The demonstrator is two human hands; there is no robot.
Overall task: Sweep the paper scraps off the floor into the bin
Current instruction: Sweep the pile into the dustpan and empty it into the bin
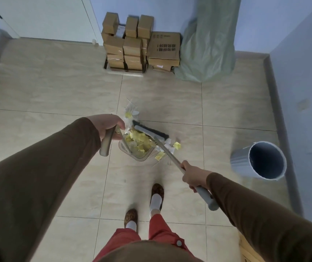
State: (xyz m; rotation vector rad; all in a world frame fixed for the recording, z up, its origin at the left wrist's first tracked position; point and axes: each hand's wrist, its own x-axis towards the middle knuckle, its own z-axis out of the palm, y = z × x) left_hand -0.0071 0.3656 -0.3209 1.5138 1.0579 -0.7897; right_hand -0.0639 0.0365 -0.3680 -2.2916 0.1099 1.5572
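My left hand (107,126) grips the handle of a beige dustpan (142,156) that rests on the tiled floor in front of me. Yellow and white paper scraps (139,141) fill its tray. My right hand (193,175) holds the grey broom handle (206,198), and the dark broom head (151,131) lies across the far edge of the dustpan. More scraps (130,111) lie on the floor beyond the broom head, and a few yellow ones (177,145) sit just right of the pan. The grey-blue bin (261,160) stands to the right near the wall.
Stacked cardboard boxes (142,44) stand against the far wall, with a green sack (208,44) beside them. A white door (47,16) is at the far left. My feet in patterned slippers (157,193) stand just behind the dustpan. A blue wall (302,82) borders the right side.
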